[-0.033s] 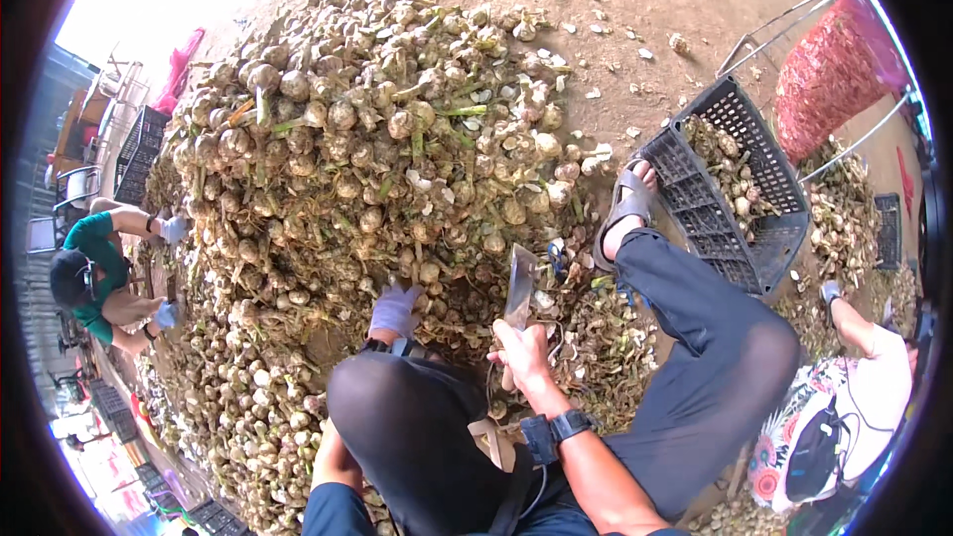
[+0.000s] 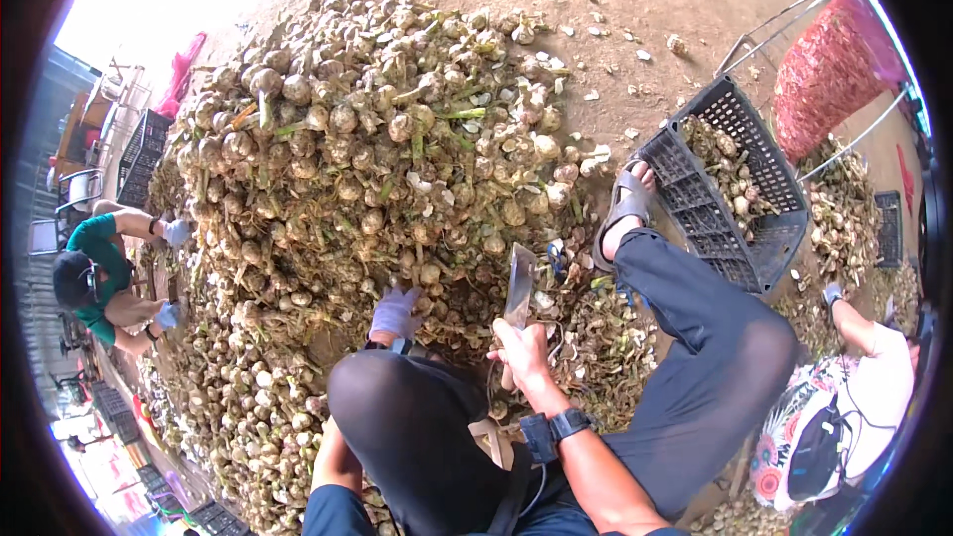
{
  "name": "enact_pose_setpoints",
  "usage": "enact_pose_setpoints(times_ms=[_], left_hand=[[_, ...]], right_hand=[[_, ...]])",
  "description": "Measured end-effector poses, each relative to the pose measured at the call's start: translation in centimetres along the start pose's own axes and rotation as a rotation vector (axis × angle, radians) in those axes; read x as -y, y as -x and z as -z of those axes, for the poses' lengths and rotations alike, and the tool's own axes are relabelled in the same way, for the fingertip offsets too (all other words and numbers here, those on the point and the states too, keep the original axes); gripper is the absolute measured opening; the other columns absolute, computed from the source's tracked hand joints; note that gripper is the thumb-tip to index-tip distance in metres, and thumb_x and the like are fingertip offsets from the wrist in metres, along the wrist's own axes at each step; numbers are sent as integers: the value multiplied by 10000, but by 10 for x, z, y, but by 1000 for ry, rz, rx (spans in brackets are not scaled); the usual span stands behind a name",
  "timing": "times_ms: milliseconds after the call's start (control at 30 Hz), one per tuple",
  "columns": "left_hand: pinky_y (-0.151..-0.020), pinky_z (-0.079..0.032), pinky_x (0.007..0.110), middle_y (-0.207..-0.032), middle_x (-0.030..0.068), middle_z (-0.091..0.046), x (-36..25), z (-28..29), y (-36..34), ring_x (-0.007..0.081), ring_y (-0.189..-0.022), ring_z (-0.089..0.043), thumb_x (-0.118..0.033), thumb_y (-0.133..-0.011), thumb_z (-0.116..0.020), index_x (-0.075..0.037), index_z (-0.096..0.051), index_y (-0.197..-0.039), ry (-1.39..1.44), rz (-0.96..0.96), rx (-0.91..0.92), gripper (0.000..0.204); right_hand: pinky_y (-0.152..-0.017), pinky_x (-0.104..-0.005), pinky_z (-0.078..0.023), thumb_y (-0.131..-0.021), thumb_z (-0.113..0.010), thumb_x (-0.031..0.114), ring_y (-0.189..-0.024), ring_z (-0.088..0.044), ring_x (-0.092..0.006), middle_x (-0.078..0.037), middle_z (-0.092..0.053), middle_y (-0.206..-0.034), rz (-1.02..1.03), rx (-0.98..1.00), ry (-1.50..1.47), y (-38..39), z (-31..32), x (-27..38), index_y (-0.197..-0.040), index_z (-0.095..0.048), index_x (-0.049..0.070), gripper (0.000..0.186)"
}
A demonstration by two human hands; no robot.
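A large heap of garlic bulbs [image 2: 342, 119], some with green stalks, spreads in front of me and to my left. My left hand [image 2: 397, 312], in a pale purple glove, reaches past my left knee to the near side of the heap. Its fingers look apart and touch the bulbs; no bulb shows clearly held in it. Bare, my right hand [image 2: 523, 349] is closed around the handle of a broad-bladed knife [image 2: 519, 285]. The blade points away from me, above stalk trimmings [image 2: 606, 337] and loose peel.
Right of my sandalled foot, a black plastic crate [image 2: 685, 169] lies tilted with garlic inside. Behind it, a red mesh sack [image 2: 829, 74] hangs on a metal frame. A person in green [image 2: 94, 278] crouches at far left; another person in a flowered garment [image 2: 824, 417] sits close on my right.
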State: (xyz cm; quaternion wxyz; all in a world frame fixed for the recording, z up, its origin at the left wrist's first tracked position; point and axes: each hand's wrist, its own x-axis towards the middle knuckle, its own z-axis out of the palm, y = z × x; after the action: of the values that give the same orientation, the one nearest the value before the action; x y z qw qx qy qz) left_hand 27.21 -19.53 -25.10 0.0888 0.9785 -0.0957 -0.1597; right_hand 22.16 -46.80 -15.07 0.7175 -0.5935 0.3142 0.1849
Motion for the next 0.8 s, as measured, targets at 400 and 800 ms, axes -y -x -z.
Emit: enact_pose_setpoints(times_ms=[400, 800], left_hand=[[-1048, -459, 471, -1380, 325, -492, 15, -21, 11, 455, -1281, -493, -253, -751, -785, -190, -471, -1434, 94, 103, 371, 754], [-889, -501, 434, -1294, 145, -547, -57, -11, -35, 336, -1069, -592, -197, -835, -663, -130, -572, -1291, -148, -448, -54, 470]], right_hand=[[-439, -312, -554, -901, -701, 219, -460, -580, -129, -22, -574, -587, 85, 39, -185, 24, 7, 12, -681, -646, -20, 329], [-476, -286, -561, -930, -688, 202, -488, -573, -93, 2, -586, -613, 55, -13, -126, 0, 9, 15, -708, -656, -21, 316]])
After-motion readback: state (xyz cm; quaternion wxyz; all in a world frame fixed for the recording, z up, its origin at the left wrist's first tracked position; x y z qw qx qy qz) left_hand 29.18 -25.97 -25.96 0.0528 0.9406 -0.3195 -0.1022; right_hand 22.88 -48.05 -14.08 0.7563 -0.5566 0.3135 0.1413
